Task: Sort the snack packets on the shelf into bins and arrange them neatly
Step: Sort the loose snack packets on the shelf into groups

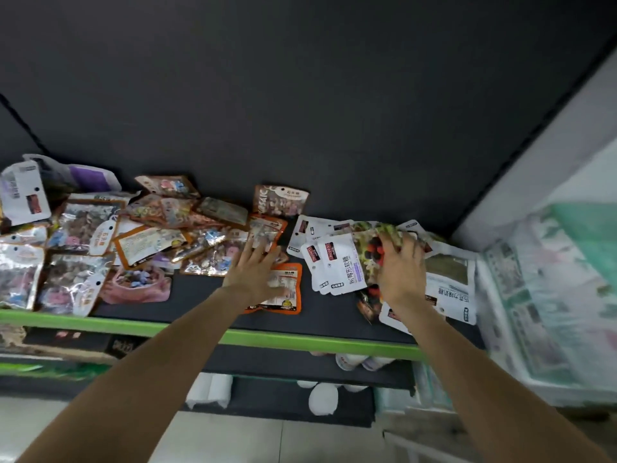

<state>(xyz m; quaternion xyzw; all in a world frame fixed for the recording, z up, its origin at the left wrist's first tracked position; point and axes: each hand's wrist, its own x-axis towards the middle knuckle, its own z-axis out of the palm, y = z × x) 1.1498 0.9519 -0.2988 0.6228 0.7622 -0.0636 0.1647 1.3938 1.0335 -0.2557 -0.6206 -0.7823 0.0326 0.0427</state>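
Glossy foil and white plastic snack packets lying scattered across black shelf (200, 295) with green front edge (300, 340). Left heap (100, 235): silvery, orange-bordered and pink-printed packets, overlapping at all angles, some face down. Right group (337, 262): white packets with red-black labels and purple text, fanned and overlapping, near shelf's right end. Left hand (255, 272) lying flat, fingers straight and spread, pressing on orange-edged packet (283, 289) at heap's right fringe, gripping nothing. Right hand (399, 265) curling fingers over top edge of berry-print packet (370, 248), grasping it on top of white group. Larger white packet (447, 289) with olive panel sitting just right of that hand, touching group. Blurred white bottles (350, 360) showing on lower shelf beneath.
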